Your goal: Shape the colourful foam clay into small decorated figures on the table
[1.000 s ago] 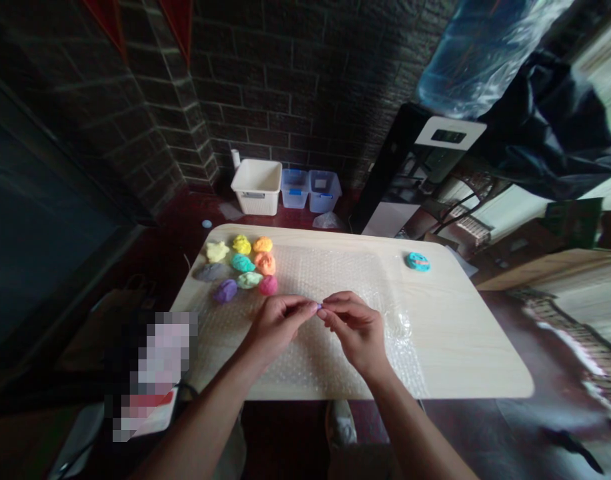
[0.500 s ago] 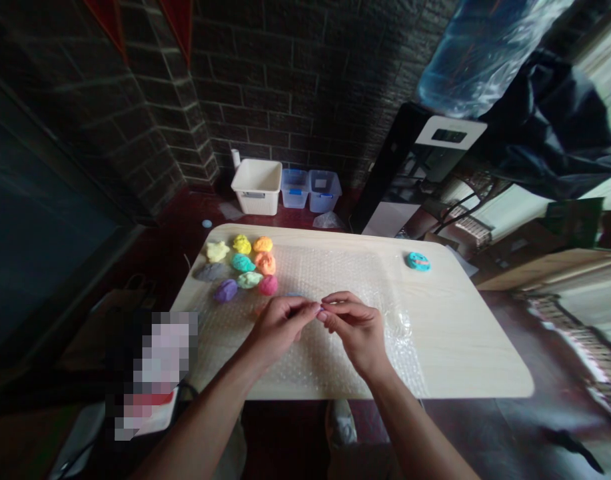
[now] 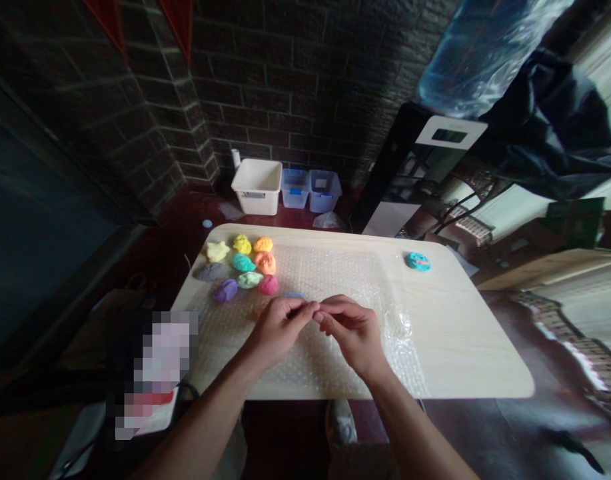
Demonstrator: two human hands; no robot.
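Observation:
Over the bubble wrap [image 3: 335, 267], my left hand [image 3: 281, 330] and my right hand [image 3: 356, 332] meet fingertip to fingertip, both closed in a pinch. Between them is a small purple piece of modelling clay, which the fingers now hide almost wholly. Just behind my left hand a bit of something blue [image 3: 295, 295] shows, and an orange bit [image 3: 259, 310] peeks out beside it; the hand covers the rest of both. Several coloured lumps of clay lie to the left, among them a purple lump [image 3: 226, 291], a pink lump [image 3: 268, 285] and a teal lump [image 3: 243, 263].
A turquoise round piece [image 3: 418, 261] with a pinkish strip lies at the table's [image 3: 465, 333] far right. On the floor beyond stand a white basket [image 3: 258, 200] and two clear bins [image 3: 324, 193]. A water dispenser [image 3: 400, 173] stands behind the table.
My fingertips have closed further around the purple piece, which showed between them before. The blue and orange bits behind my left hand have come into view. The lumps lie still.

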